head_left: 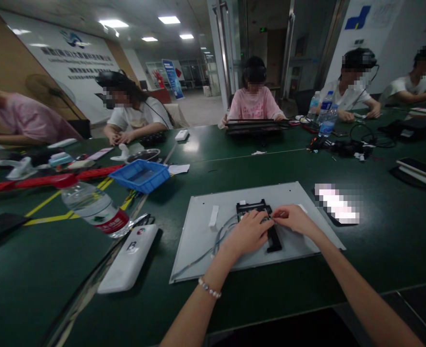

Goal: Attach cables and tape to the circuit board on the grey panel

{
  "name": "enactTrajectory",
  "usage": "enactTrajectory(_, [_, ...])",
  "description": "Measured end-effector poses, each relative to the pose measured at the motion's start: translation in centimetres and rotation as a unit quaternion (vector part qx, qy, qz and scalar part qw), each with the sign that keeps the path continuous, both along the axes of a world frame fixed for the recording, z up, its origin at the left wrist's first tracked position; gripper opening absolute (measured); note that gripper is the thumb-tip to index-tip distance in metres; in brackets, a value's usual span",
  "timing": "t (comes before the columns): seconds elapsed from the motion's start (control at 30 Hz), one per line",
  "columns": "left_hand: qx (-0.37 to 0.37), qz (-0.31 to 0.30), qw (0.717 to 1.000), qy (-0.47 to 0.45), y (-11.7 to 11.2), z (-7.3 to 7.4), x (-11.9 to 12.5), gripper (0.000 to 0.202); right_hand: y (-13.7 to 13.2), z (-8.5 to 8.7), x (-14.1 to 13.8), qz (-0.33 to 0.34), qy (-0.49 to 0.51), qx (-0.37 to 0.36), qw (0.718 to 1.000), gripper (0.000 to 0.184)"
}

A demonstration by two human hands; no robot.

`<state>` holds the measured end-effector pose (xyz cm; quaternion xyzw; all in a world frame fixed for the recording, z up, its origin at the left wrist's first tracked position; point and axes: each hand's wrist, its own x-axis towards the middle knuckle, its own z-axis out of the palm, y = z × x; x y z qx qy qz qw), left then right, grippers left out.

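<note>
A light grey panel [198, 241] lies on the green table in front of me. A black plastic bracket [274, 239] is mounted near its middle, and grey cables [218, 236] run from it across the panel's left part. My left hand [251, 231] rests over the bracket, fingers bent and touching it, covering its centre. At the bracket's right edge, my right hand [290, 218] has thumb and fingertips pinched together; whatever they hold is too small to make out. A white strip [213, 216] sits on the panel left of the bracket.
Left of the panel are a white power bank [129, 262], a water bottle [97, 207] and a blue tray [140, 176]. A lit phone [336, 203] lies to the right. Several people sit around the table, one opposite holding a dark flat panel [256, 126].
</note>
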<state>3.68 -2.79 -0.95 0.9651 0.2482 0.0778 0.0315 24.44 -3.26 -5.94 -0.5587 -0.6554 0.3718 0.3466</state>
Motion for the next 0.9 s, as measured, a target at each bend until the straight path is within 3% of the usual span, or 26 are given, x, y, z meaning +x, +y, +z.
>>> enactTrajectory(0.13, [0.0,0.001,1.0,-0.001,-0.1,0.2,0.0,0.032,-0.3,0.6,0.0,-0.015,-0.035,0.008,0.999,0.015])
enactTrajectory(0.33, [-0.005,-0.003,1.0,-0.002,-0.1,0.1,0.0,0.038,-0.4,0.2,0.2,-0.009,-0.072,0.043,0.996,0.017])
enactTrajectory(0.47, [-0.003,0.003,1.0,-0.03,0.2,0.9,-0.3,0.037,-0.4,0.4,0.3,-0.024,-0.071,0.055,0.996,0.018])
enactTrajectory(0.57, [0.005,0.04,0.995,-0.091,1.6,2.2,-1.6,0.034,-0.2,0.9,0.7,-0.064,-0.07,0.07,0.993,0.019])
enactTrajectory(0.67, [-0.009,0.127,0.978,-0.163,4.0,3.0,-4.3,0.031,-0.1,1.3,1.1,-0.099,-0.077,0.093,0.988,0.021])
enactTrajectory(0.77, [-0.032,0.209,0.96,-0.184,6.5,2.2,-7.8,0.026,-0.2,1.5,1.0,-0.091,-0.078,0.118,0.986,0.022])
enactTrajectory(0.9, [-0.066,0.27,0.946,-0.168,8.2,-0.7,-11.4,0.033,-0.6,1.6,0.4,-0.069,-0.082,0.169,0.98,0.02])
